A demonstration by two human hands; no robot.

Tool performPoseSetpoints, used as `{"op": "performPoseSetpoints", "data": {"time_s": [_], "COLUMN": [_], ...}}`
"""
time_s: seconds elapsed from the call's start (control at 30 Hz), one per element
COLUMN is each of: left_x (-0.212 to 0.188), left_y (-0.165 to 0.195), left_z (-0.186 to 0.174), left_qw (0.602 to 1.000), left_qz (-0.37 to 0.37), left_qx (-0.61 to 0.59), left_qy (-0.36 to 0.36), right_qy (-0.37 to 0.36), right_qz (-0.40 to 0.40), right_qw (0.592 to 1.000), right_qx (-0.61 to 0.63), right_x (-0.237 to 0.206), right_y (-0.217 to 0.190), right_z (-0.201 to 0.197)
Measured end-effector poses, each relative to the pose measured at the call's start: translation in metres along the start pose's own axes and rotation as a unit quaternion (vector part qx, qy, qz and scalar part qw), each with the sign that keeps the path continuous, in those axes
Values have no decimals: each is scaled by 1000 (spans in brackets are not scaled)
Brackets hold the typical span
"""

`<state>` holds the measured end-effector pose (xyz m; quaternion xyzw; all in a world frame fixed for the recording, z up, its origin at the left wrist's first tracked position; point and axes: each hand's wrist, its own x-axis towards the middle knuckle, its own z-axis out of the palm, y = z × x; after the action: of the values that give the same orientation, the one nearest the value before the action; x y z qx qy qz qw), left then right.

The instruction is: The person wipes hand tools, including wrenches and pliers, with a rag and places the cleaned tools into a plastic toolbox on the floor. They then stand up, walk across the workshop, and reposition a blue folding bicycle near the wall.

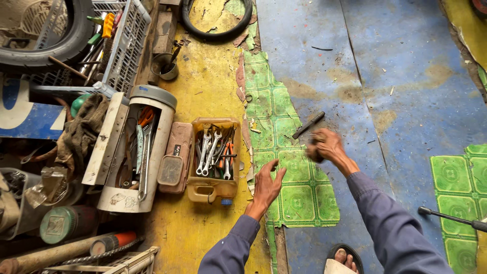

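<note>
My left hand (266, 183) hangs over the floor with fingers spread and nothing in it, just right of an orange cut-open jug (213, 189) full of wrenches and pliers. My right hand (325, 146) is blurred and closed around a small dark object I cannot identify. A short black rod (308, 125) lies on the floor just beyond that hand. Both arms wear blue-grey sleeves.
A white cut-open container (157, 147) with pliers and long wrenches lies left of the jug, a pinkish case (175, 157) between them. Tyres (217, 31), a plastic crate (122, 45), rags and cans crowd the left. A black-handled tool (454, 219) lies at right. My sandalled foot (345, 259) shows below.
</note>
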<state>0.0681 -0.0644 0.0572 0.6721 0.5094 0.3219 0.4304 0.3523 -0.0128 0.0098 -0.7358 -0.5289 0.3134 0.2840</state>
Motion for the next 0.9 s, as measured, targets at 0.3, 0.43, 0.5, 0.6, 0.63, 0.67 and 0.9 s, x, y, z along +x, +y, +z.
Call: {"op": "performPoseSetpoints", "data": {"time_s": [0.3,0.43,0.5,0.6,0.63,0.67,0.9], "left_x": [14,14,16,16,15,14,6], "left_y": [-3,-7,-5,2,4,7,11], "left_z": [-12,-20,-22,-23,-25,-26,-33], "left_qw": [912,898,904,913,916,906,842], "left_qz": [-159,-129,-127,-124,-122,-132,-216], "left_qx": [-374,-420,-408,-386,-376,-395,-481], "left_qy": [-60,-16,-16,-46,-60,-82,-111], "right_qy": [-48,-25,-79,-39,-6,6,75], "right_qz": [2,120,75,-105,-183,-167,-232], "right_qw": [954,814,902,974,975,979,965], "right_qx": [295,568,419,197,124,115,-92], "right_x": [-32,-35,-39,-52,-55,-57,-57], "right_y": [-103,-110,-117,-130,-133,-135,-135], "right_z": [63,59,58,66,68,70,65]}}
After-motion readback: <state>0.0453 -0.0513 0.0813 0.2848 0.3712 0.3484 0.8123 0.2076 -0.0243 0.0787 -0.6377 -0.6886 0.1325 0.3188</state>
